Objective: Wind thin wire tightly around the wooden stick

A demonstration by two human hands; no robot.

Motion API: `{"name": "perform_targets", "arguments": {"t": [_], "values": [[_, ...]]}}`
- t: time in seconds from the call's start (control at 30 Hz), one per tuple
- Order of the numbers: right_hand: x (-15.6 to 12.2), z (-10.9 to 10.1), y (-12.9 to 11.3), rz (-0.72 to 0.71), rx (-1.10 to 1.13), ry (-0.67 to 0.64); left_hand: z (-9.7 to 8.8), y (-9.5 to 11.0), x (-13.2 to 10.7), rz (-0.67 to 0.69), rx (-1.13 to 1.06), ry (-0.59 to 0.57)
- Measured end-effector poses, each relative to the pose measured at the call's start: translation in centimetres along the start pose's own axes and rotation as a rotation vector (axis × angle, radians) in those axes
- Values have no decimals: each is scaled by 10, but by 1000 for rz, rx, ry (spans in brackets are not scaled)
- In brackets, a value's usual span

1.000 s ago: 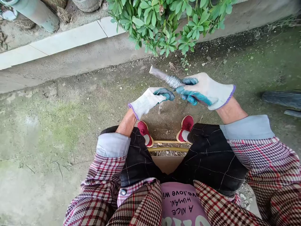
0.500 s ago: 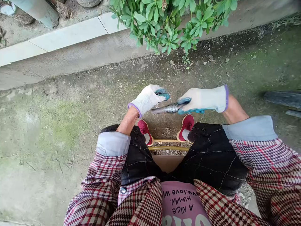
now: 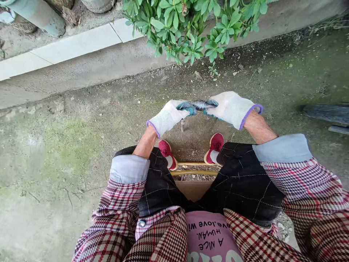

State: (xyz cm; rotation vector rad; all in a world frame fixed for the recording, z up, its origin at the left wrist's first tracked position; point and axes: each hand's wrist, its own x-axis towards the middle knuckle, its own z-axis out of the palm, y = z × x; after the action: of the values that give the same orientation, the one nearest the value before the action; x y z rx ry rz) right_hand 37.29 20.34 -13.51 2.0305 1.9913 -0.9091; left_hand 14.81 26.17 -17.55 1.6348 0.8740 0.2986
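Observation:
I sit with both gloved hands held out above my feet. My right hand (image 3: 231, 107), in a white glove with blue-coated fingers, is closed on a short stick wound with thin grey wire or thread (image 3: 200, 104). The stick lies level between the two hands. My left hand (image 3: 171, 114), gloved the same way, has its fingers curled and pinched at the stick's left end. I cannot make out a loose strand between the hands.
A leafy green plant (image 3: 191, 25) hangs over a concrete kerb (image 3: 81, 69) ahead. My red shoes (image 3: 215, 143) rest on dirt and mossy ground. A wooden stool rail (image 3: 195, 171) shows between my knees. A dark object (image 3: 324, 112) lies at the right edge.
The wound stick went from pointing up-left in my right hand to level and lower, then rose a little. My hands have closed together, with the left now at the stick's end.

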Motion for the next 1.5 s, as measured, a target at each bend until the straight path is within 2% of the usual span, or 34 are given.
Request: {"name": "perform_targets", "arguments": {"t": [0.07,0.23,0.33,0.47,0.63,0.7,0.83,0.97,1.07,1.13,1.2,1.33,1.4,1.43,1.5], "values": [[1,2,1,-7,19,33,-3,-2,0,18,71,21],[-1,1,-1,28,22,25,-14,-2,-5,69,484,224],[-1,-3,-1,35,57,56,-14,1,-8,101,501,244],[-1,-3,-1,57,189,105,-5,8,-8,80,338,206],[-9,-1,-8,114,838,25,1,23,-8,-74,-91,93],[-12,-1,-11,88,1002,-1,-1,27,-10,-140,-232,61],[-16,1,-11,4,1152,-27,-5,30,-11,-246,-386,-23],[-24,3,-6,-64,1254,-125,-7,29,-13,-209,-406,-43],[-32,0,-6,-115,1227,-245,-7,26,-16,-120,-441,-58],[-32,-2,-9,-121,1158,-249,-7,22,-16,-98,-457,-65],[-28,-4,-12,-79,1012,-144,-5,17,-12,-124,-445,-25],[-19,-7,-17,-50,560,197,0,9,0,-195,-402,88],[-18,-6,-17,-65,333,277,1,8,3,-195,-398,98],[-18,-5,-16,-65,267,305,1,8,3,-185,-402,98],[-19,-4,-15,-57,334,335,-1,9,2,-156,-398,93]]}}
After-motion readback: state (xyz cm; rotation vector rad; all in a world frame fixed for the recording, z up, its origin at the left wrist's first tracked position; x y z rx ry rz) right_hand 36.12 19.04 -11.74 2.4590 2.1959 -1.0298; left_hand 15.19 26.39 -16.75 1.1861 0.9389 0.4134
